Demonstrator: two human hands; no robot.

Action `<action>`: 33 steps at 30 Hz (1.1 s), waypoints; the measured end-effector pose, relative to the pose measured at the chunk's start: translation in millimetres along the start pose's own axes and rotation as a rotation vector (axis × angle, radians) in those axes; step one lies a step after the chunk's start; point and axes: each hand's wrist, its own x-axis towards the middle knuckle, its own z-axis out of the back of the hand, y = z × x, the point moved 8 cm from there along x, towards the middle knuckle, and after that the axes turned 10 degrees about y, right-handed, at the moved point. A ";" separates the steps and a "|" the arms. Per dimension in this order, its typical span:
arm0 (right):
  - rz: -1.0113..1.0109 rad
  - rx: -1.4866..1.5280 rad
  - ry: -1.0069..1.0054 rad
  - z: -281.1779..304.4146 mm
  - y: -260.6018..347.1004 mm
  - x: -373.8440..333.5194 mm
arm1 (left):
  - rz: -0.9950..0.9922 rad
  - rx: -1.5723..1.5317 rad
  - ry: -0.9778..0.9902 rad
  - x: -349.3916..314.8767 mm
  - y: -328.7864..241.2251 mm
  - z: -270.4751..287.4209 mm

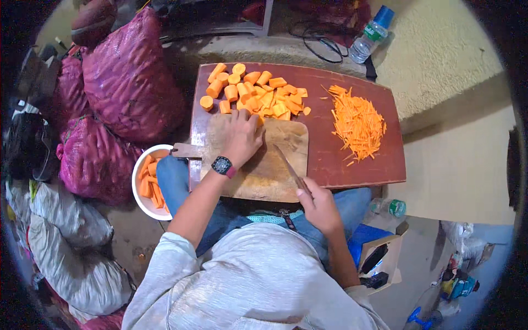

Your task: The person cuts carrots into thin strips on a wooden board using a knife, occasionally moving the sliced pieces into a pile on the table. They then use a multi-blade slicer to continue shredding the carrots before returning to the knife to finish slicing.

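From the head camera, I see the knife (290, 168) slanting over the cutting board (278, 179), its long axis running from lower right to upper left. Its tip points forward and to the left, away from the body, toward the space just right of the left hand; the handle end slopes back to the right hand.

The right hand (319, 208) is wrapped around that handle, thumb along it, with the blade reaching out ahead of the fingers. The left hand (242, 137), a watch (221, 164) on its wrist, reaches over the far side of the board, fingers bent and close together at the near edge of the carrot pieces (268, 99). I cannot tell whether they grip one, since the back of the hand hides the fingertips.

The board, its own handle pointing left, lies on a reddish-brown tabletop (330, 171). Carrot shreds (360, 126) sit heaped to its right. By the left knee stands a white bucket (137, 193) with long carrot pieces inside. Purple mesh sacks (129, 82) bulge at left; a blue-capped bottle (371, 37) lies at the far right, near the pale wall (440, 49).
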 end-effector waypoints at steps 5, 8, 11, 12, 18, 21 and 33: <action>0.036 0.011 -0.009 1.8 -2.3 -2.8 | -0.130 0.070 0.006 31.6 -26.1 -7.4; 0.079 -0.005 -0.032 -3.7 -1.9 -4.6 | -0.171 0.091 0.070 59.7 -23.6 -29.1; 0.116 0.060 -0.075 -4.0 -2.8 -6.3 | -0.158 0.113 0.178 75.1 -16.8 -45.6; 0.112 0.072 -0.091 -2.9 -3.7 -8.4 | -0.169 0.088 0.167 76.1 -19.5 -43.2; 0.039 0.149 -0.114 -0.3 -22.7 -16.3 | -0.263 0.013 -0.002 34.9 -24.3 -3.1; -0.093 0.193 -0.036 -1.3 -25.5 -22.9 | -0.240 0.042 0.017 -23.6 -32.9 6.6; 0.015 -0.013 0.120 -13.4 20.0 -26.7 | -0.259 -0.042 0.187 -92.5 -59.3 -4.5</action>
